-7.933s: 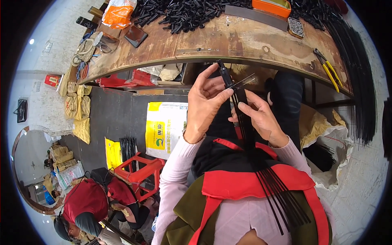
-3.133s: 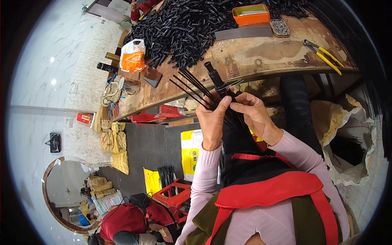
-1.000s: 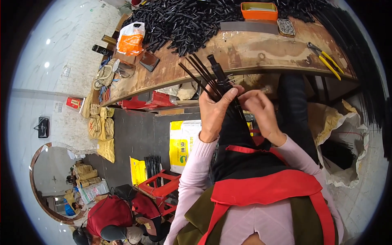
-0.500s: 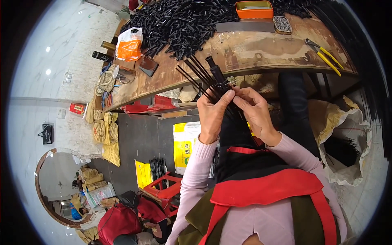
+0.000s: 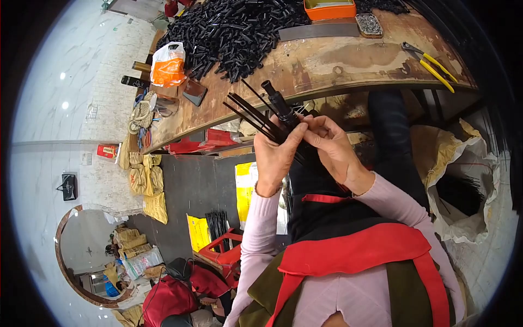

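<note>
We find the black tube (image 5: pixel 279 105) held up over the lap, just in front of the tabletop (image 5: pixel 348 60), its narrow end tilted up and to the left. The left grip (image 5: pixel 274 162) is wrapped around the tube's lower end, thumb pressed against it, and carries a bundle of thin black rods (image 5: pixel 253 111) too — they poke out above that grip toward the upper left. The right grip (image 5: pixel 338 151) sits on the other side, thumb and fingertips drawn together right by the left thumb; we cannot tell what, if anything, they pinch.

On the tabletop we see a wide heap of short black tubes (image 5: pixel 234 34), with an orange tin (image 5: pixel 330 13) to its right. A flat gray strip (image 5: pixel 318 31) lies in front of the tin, near a small box (image 5: pixel 370 36) of fine bits. Farther right lie pliers (image 5: pixel 436 76) with yellow handles. Toward the left end we see a white-and-orange bag (image 5: pixel 168 71) beside the heap, and a phone (image 5: pixel 194 91) near it.

On the floor at the right, a pale sack (image 5: pixel 471 233) gapes open around more rods — and at the lower left we see another person (image 5: pixel 170 300) in red next to a red stool (image 5: pixel 226 253).
</note>
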`<action>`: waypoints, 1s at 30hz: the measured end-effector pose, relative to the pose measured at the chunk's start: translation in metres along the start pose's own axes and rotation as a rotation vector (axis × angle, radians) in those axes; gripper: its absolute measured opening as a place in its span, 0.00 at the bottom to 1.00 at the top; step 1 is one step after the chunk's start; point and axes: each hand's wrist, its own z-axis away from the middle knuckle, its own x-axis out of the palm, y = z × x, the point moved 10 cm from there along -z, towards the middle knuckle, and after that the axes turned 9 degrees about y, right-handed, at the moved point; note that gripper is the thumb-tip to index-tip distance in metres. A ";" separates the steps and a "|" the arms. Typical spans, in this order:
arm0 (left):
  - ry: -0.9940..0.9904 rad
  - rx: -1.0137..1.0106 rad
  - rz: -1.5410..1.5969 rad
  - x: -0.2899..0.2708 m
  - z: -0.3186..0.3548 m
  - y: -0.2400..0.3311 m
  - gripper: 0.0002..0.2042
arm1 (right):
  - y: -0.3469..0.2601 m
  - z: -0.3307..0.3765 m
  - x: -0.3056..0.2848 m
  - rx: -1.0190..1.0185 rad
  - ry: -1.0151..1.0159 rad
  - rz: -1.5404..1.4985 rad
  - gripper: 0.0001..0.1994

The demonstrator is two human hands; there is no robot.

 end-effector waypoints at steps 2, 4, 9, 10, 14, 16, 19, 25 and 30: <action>-0.084 -0.031 0.038 0.004 0.002 0.000 0.09 | -0.007 0.009 0.005 -0.091 0.074 0.072 0.09; -0.120 -0.031 0.074 0.005 0.004 0.001 0.09 | -0.015 0.017 0.011 -0.121 0.055 0.114 0.10; -0.144 0.001 0.133 0.000 0.011 0.002 0.08 | -0.019 0.019 0.017 -0.218 -0.021 0.320 0.10; -0.110 0.047 0.001 -0.002 0.011 0.004 0.08 | -0.010 0.017 0.015 -0.174 -0.059 0.304 0.11; -0.004 0.101 -0.288 -0.008 0.014 0.013 0.08 | 0.020 0.016 0.011 0.029 -0.133 0.147 0.18; 0.020 0.146 -0.341 -0.011 0.014 0.014 0.08 | 0.020 0.016 0.015 0.072 -0.164 0.132 0.18; 0.035 0.149 -0.407 -0.014 0.015 0.013 0.07 | 0.026 0.015 0.020 0.186 -0.218 0.071 0.18; 0.063 0.098 -0.322 0.001 0.013 0.009 0.07 | 0.015 0.013 0.018 0.304 -0.222 0.029 0.18; -0.076 0.139 -0.307 0.011 0.009 0.016 0.07 | -0.013 0.022 0.009 0.089 -0.255 0.706 0.17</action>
